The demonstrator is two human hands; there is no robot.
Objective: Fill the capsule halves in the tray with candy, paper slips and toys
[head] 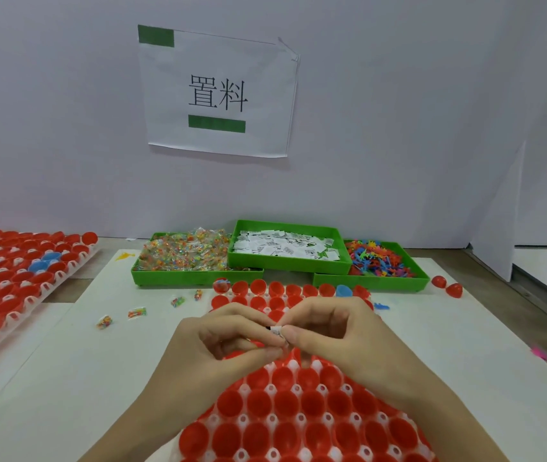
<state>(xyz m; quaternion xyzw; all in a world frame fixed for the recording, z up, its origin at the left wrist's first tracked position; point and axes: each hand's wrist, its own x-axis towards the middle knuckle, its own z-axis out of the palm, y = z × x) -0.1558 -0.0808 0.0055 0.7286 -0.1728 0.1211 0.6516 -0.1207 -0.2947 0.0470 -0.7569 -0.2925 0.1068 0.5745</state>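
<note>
Your left hand [218, 341] and right hand [325, 331] pinch one paper slip [276, 330] together over the capsule tray [293, 418] | three green bins [198, 273]: candy, slips, toys | four candy packets [137, 312] loose on the table | two red halves [447, 285] at your right

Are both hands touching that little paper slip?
Touching. The head view shows the left hand and right hand both pinching the paper slip at their fingertips.
</note>
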